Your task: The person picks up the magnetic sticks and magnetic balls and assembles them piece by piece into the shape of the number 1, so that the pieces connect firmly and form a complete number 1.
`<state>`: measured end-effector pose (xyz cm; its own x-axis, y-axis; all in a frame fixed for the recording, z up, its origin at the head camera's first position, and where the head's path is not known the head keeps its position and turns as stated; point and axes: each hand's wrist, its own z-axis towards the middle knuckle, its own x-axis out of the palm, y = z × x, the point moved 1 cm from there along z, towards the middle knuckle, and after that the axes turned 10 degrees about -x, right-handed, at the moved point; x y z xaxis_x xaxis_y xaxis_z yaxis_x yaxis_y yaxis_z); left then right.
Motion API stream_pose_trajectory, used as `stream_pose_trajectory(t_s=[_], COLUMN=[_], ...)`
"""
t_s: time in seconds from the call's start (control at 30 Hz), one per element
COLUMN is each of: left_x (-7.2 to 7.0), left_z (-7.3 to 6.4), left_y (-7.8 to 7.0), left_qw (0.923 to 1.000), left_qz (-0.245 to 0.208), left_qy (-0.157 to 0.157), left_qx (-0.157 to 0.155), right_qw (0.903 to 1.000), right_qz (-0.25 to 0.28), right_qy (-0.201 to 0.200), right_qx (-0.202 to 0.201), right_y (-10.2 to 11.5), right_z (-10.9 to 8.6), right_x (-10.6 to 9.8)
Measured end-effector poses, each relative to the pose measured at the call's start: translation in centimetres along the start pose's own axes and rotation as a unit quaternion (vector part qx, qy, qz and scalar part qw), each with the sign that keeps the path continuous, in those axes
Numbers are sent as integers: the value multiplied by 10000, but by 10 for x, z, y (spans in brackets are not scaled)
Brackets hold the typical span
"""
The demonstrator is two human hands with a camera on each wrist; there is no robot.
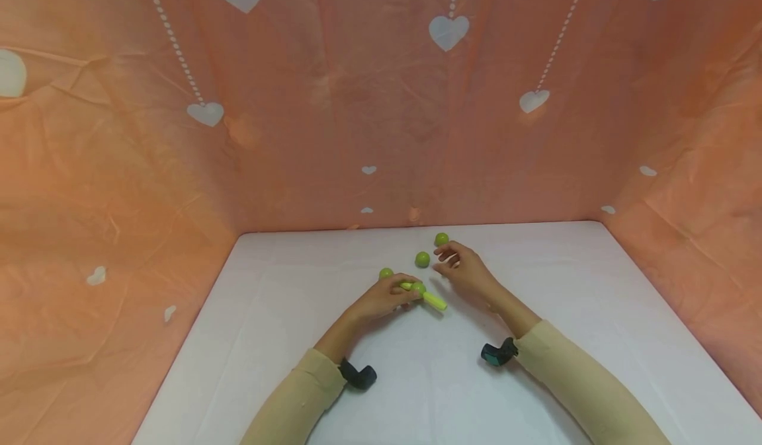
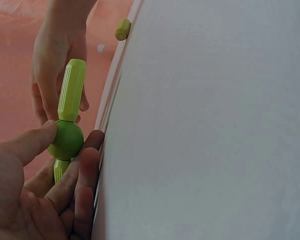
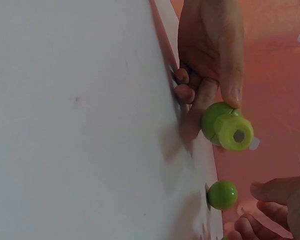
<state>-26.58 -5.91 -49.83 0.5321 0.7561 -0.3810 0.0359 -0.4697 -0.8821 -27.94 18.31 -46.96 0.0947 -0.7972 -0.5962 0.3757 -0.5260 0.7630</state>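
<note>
My left hand (image 1: 387, 297) pinches a green ball (image 2: 66, 140) between thumb and fingers. From the ball a ribbed yellow-green stick (image 2: 71, 90) points outward, and a second stick (image 2: 59, 170) comes out its other side, partly covered by the fingers. Beyond that hand another green ball (image 1: 385, 273) shows in the head view; whether it joins the second stick I cannot tell. My right hand (image 1: 467, 274) hovers with loosely bent fingers and nothing in them. Close to its fingertips are a green ball (image 1: 422, 259) and a farther one (image 1: 442, 239).
A white table (image 1: 417, 392) spreads under both hands. Orange cloth (image 1: 381, 114) with white hearts hangs behind it and at the sides. In the left wrist view, a short yellow-green piece (image 2: 122, 29) lies by the table's edge. Both wrists wear dark devices (image 1: 499, 352).
</note>
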Motion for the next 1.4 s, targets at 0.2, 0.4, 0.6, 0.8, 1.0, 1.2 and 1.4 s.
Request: stream_pose_trajectory(t_s=[0.2,0.4,0.6,0.8,1.0,1.2,1.4], left_x=[0,0,0,0,1,1,1], left_z=[2,4,4,3,3,3,2], left_y=[3,4,4,3,2,2,2], left_qw=[10000,10000,9999,9999,9998,9999,9999], left_qz=[-66,-82,-117,-115,-169,-115,-101], left_qy=[27,40,36,11,16,-16,-53], left_qx=[-5,-6,-1,-57,-68,-95,-65], right_qw=[9996,9997,9998,9999,9998,9997,9996], right_qz=[56,171,174,87,24,98,101], right_qy=[-10,24,92,141,208,208,239], right_qx=[-261,-194,-54,-21,6,60,130], right_y=[-5,-8,-15,-20,-22,-25,-23], right_z=[9,14,20,24,26,27,27], right_x=[3,7,11,15,16,19,22])
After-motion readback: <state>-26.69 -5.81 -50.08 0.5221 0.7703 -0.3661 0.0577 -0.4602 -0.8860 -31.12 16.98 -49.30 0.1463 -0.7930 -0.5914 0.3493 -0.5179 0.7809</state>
